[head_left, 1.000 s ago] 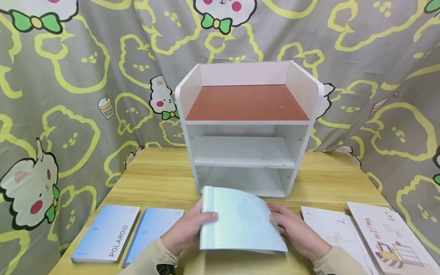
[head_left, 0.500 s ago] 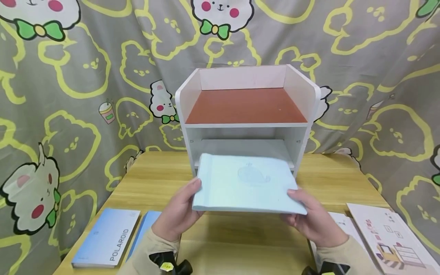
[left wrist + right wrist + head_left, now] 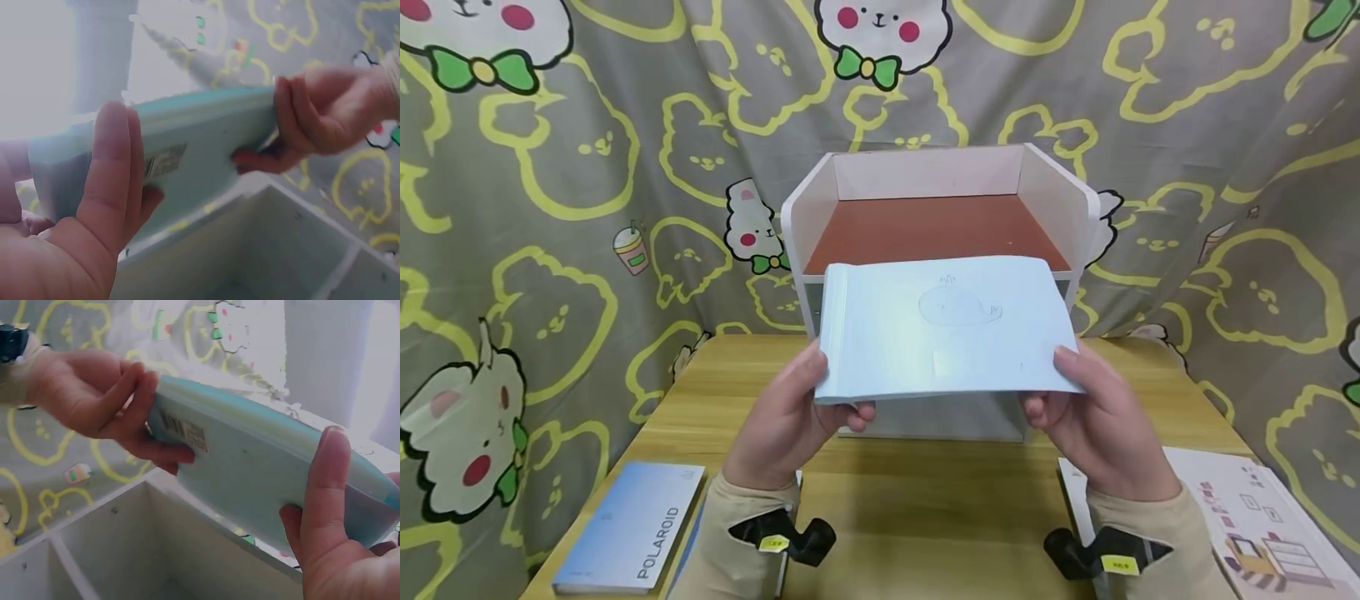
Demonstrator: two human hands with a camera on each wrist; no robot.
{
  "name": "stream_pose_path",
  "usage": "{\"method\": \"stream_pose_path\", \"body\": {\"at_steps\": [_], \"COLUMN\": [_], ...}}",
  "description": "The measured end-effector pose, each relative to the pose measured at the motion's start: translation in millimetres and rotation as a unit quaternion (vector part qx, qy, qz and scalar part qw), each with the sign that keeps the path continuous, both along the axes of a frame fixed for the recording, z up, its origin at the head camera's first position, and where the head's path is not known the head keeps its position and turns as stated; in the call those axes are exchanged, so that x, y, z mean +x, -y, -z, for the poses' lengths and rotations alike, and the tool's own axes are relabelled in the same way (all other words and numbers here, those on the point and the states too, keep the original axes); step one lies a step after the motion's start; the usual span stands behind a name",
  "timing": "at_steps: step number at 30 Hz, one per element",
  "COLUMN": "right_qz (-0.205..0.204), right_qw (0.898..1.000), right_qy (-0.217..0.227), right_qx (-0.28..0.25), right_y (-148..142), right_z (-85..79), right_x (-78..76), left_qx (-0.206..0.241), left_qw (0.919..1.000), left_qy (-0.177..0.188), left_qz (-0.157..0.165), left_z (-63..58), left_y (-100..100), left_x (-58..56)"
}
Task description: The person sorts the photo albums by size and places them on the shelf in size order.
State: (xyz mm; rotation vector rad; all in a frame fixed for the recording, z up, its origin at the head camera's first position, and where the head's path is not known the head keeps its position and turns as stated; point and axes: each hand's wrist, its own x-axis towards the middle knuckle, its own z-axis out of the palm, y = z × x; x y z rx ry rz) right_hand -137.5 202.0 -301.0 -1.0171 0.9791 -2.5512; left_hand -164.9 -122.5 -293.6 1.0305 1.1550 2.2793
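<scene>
Head: pale-blue book [image 3: 887, 342] held mid-frame above bench [image 3: 925, 517], pinched by left grip [image 3: 778, 421] and right grip [image 3: 1108, 425]; seemingly not yet set down. Shelf unit [image 3: 936, 229] behind, partly blocked. POLAROID book [image 3: 628, 525] untouched, lower left. Left wrist: barcode [image 3: 165, 162] on underside. Right wrist: compartments [image 3: 131, 531] lower left, contents can't be told.
</scene>
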Motion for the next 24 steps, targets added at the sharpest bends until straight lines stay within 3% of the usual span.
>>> {"method": "stream_pose_path", "body": {"at_steps": [7,15,19,24], "right_qz": [0.003,0.0,0.011,0.024], "right_qw": [0.997,0.989,0.982,0.98], "right_qy": [0.017,0.027,0.044,0.059], "right_qx": [-0.07,-0.146,-0.181,-0.19], "right_y": [7,10,11,11], "right_z": [-4.3,-7.5,-9.4,-10.2], "right_x": [-12.5,-28.2,-36.9,-45.0], "left_qx": [0.072,0.143,0.157,0.155], "left_qw": [0.997,0.9872,0.9847,0.984], "left_qy": [0.017,0.057,0.059,0.038], "left_qz": [-0.022,-0.043,-0.048,-0.079], "left_z": [-1.2,-1.7,-3.0,-3.7], "left_y": [-11,-22,-27,-28], "left_x": [-7.2,-20.5,-25.6,-30.9]}}
